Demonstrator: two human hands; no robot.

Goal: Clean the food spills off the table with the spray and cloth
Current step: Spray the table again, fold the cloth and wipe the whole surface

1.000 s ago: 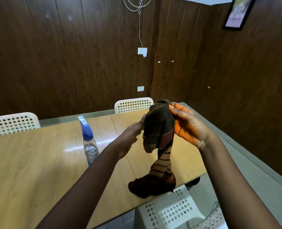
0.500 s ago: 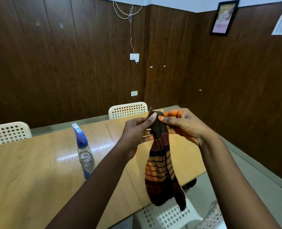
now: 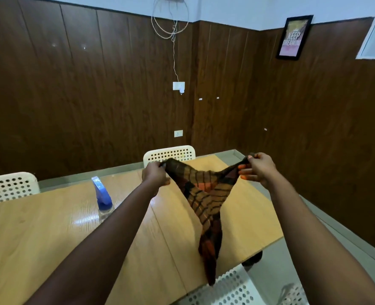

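Both hands pinching corners of the dark orange-striped cloth, left hand & right hand apart, cloth hanging over the light wood table. Blue-capped clear spray bottle stands on the table, left of the cloth.

A meeting room is showing here: a long wooden table is standing among perforated white chairs, with wood-panelled walls bearing a framed motivational poster.

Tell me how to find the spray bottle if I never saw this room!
Start at the long wooden table. The spray bottle stands upright on it, left of the person's left arm. It is clear with a blue spray top, the only bottle there, unlike the striped cloth held up in both hands.
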